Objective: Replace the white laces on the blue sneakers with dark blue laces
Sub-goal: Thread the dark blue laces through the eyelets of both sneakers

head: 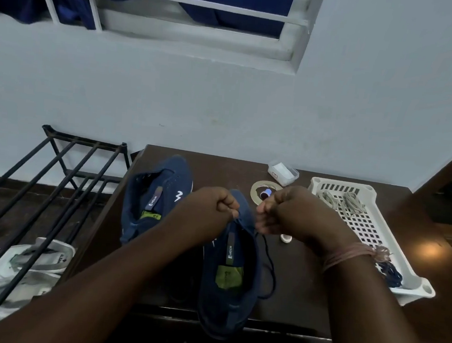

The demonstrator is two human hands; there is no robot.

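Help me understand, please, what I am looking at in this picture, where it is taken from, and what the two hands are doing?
There is no machine: the one picture comes from a camera on a person's head, looking down at their bare hands. The left hand and right hand each pinch a dark blue lace at the near blue sneaker. The second sneaker sits behind it on the dark table. A white basket on the right holds pale laces.
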